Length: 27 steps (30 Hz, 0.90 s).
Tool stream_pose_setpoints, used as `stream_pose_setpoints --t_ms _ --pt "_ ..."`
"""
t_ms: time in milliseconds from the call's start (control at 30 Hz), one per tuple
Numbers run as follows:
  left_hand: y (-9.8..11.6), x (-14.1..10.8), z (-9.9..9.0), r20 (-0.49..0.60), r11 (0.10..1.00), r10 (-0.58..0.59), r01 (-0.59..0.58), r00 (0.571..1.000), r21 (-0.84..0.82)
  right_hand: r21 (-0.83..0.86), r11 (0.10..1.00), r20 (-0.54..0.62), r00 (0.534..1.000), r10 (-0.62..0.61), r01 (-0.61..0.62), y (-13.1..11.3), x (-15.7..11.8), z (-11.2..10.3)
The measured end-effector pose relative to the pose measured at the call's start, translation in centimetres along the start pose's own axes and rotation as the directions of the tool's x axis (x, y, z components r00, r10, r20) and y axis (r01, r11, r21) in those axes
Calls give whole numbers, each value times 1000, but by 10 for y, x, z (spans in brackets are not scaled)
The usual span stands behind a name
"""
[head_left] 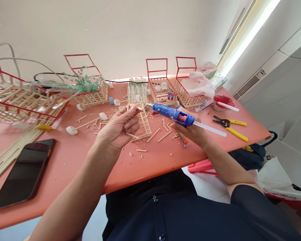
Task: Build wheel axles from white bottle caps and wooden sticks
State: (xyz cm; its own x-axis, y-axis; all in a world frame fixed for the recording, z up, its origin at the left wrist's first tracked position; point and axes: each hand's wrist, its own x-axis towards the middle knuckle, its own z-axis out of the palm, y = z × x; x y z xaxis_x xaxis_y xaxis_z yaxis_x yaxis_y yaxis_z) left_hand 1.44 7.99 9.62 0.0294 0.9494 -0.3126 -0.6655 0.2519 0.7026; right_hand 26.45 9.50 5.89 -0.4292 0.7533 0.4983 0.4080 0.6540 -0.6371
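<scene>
Between thumb and fingers, my left hand [124, 125] pinches a short wooden stick [139, 108], raised above the table. Another short stick [132, 136] pokes out below its curled fingers. My right hand [188, 129] is wrapped round a blue hot glue gun [169, 112], whose nozzle points left, close to the pinched stick. A clear glue stick [210, 129] juts from the back of the gun. Beneath my hands lies a small ladder-like wooden frame [145, 124], partly hidden by my left hand. Loose cut sticks [165, 136] are scattered around it.
Small wooden carts with red rims, one a cart [163, 87] holding white caps, line the back. A phone [23, 172] and long sticks [11, 154] lie left. Yellow-handled wire strippers [232, 125] and a red paint cup [222, 103] are right. The table edge [150, 179] is near my body.
</scene>
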Motion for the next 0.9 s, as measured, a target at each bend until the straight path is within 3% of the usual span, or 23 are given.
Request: stream_pose_setpoints --t_ms 100,267,333,400,467,533,733,900 --pt "1 -1 -1 15 1000 -21 21 1000 3 -184 981 -89 993 -77 60 4 1 -7" --pt "2 0 -2 37 998 17 -20 999 59 -440 883 -127 962 -244 165 2 2 -28" --pt "3 -2 -4 49 990 95 -100 994 103 -533 823 -149 936 -320 197 -6 0 -39" --pt "4 -5 -5 64 953 254 -261 965 153 -621 761 -148 927 -346 185 -15 -3 -50" --pt "6 -11 -6 92 875 436 -445 895 190 -712 692 -94 960 -263 120 -23 -9 -59" --pt "7 -17 -5 134 842 482 -500 866 200 -778 625 -16 992 -128 68 -24 -18 -67" --pt "4 -26 -1 249 907 336 -383 908 175 -861 506 151 976 160 51 1 -55 -71" --pt "-1 -21 -1 298 928 258 -321 919 187 -855 519 181 943 278 11 16 -66 -62"
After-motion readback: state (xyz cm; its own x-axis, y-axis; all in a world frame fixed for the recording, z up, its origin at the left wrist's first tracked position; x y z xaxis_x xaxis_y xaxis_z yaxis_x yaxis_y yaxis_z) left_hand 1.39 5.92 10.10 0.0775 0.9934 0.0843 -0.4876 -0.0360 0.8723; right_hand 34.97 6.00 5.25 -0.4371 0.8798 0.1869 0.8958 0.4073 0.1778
